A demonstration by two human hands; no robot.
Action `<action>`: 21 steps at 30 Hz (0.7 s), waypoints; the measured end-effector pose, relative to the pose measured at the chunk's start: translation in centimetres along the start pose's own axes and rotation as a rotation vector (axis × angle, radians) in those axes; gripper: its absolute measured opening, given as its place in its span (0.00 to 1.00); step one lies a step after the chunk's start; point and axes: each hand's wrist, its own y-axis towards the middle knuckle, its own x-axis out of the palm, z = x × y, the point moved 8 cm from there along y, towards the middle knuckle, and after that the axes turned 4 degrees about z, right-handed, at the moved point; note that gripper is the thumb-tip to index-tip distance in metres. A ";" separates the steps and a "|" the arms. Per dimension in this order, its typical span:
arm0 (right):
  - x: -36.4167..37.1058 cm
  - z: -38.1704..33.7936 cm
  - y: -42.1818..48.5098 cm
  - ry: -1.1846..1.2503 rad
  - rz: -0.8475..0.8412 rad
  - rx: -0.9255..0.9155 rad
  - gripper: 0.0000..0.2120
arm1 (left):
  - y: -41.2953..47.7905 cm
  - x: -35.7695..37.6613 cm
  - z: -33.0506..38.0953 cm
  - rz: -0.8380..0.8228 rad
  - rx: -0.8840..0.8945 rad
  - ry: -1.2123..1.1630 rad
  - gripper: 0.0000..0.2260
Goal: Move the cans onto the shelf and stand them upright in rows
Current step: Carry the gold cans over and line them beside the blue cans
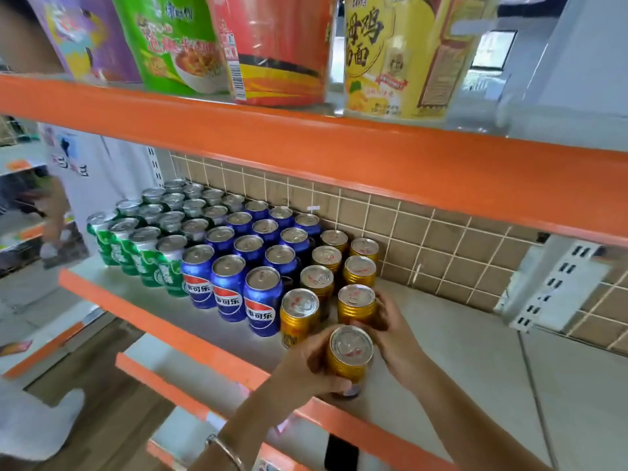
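I take the block of blue cans [261,300] as my landmark, since everything I am placing lines up off it. To its right stand two rows of gold cans running back toward the tiled wall [424,246], and the can in hand [350,360] is the next one for the front of the outer row, just ahead of the gold can [356,305] that currently leads it. My left hand [306,365] is wrapped around the near side of that front can, fingers closed on its body, and it looks upright with its base at or close to the shelf [475,365] near the orange front lip [339,426]. My right hand [394,329] is curled against the right side of the leading gold can and partly behind the one I am placing; I judge it is steadying that can, not lifting it, though I cannot tell how firmly it grips. To do this step well, I would slide the held can back until it just touches the leading can, keep it level with the front gold can [299,317] beside the blue block, and check the base sits flat before letting go. The front lip is close, so a can left too far forward could tip off.
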 end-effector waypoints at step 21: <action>-0.9 1.2 0.8 -0.314 0.237 0.028 0.26 | -1.1 0.1 -0.5 0.068 -0.063 0.198 0.27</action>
